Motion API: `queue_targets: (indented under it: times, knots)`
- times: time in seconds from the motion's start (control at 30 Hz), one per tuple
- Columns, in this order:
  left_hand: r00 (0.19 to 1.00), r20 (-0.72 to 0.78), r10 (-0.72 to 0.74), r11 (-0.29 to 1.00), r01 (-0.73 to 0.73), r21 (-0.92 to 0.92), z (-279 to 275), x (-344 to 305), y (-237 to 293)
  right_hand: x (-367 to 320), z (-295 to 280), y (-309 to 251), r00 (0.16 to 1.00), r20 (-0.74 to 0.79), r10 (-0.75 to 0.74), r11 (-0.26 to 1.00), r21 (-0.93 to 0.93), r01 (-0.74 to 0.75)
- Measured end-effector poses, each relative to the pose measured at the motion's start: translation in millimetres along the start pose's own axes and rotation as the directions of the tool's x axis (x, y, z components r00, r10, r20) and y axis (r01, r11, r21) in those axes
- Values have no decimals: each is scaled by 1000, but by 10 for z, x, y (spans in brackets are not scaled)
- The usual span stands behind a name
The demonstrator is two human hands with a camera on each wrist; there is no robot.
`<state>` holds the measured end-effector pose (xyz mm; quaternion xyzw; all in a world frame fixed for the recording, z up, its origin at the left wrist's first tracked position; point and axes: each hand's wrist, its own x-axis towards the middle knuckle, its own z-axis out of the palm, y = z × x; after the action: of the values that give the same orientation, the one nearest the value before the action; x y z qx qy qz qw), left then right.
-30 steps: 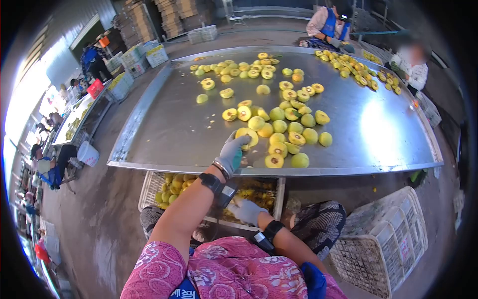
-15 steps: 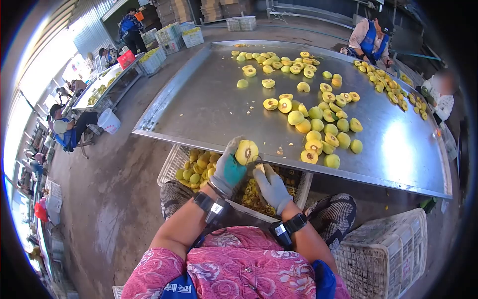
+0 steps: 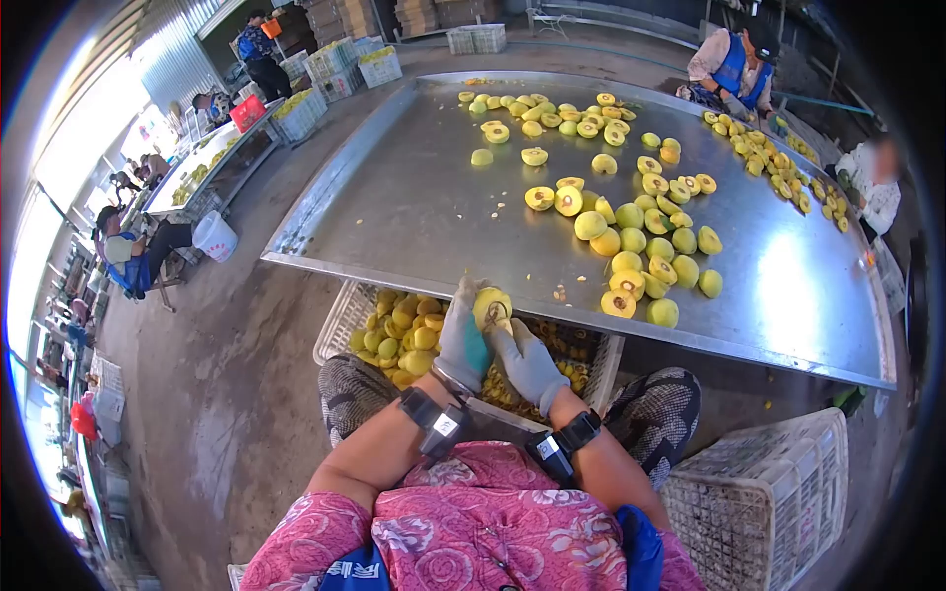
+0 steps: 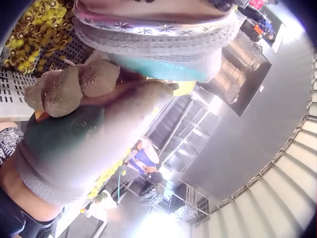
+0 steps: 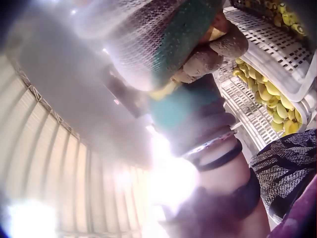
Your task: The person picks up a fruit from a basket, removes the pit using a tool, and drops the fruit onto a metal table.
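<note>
Gloved in grey and teal, the left hand [image 3: 461, 340] grips a yellow fruit half [image 3: 492, 306], its cut face up, above the crates at the table's near edge. The right hand [image 3: 530, 366], also gloved, meets the fruit from the right. In the left wrist view the right hand [image 4: 74, 121] has fingers curled round a small orange-brown object, mostly hidden, and its thumb reaches the fruit [image 4: 184, 88]. The right wrist view shows the same curled fingers [image 5: 203, 62] and part of the fruit [image 5: 165, 91]; glare covers much there.
Whole and halved fruits [image 3: 628, 281] lie on the metal table [image 3: 404, 207]. Below its edge stand a crate of fruits [image 3: 394, 340] and one of dark yellow scraps [image 3: 576, 374]. An upturned white crate [image 3: 729, 492] is at right. Other people sit at the far right and left.
The left hand has brought the fruit half from the table towards the body, and the right hand has risen from above the crate to it. Both hands are now closer together.
</note>
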<state>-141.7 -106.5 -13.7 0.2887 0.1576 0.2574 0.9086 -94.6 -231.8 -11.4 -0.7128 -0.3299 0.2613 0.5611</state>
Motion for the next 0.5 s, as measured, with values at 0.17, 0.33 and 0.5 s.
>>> queue_targets:
  times: [0.17,0.33,0.5]
  knots:
    - [993,-49,106,992,-103,70,19,-4,13,19,72,70,999,40,27,998,56,-30]
    - [964,-40,263,890,-226,395,112,-64,37,10,87,58,986,141,84,964,239,-117]
    - [996,-75,44,966,-23,257,151,-26,129,-73,48,-88,964,213,157,917,330,-223]
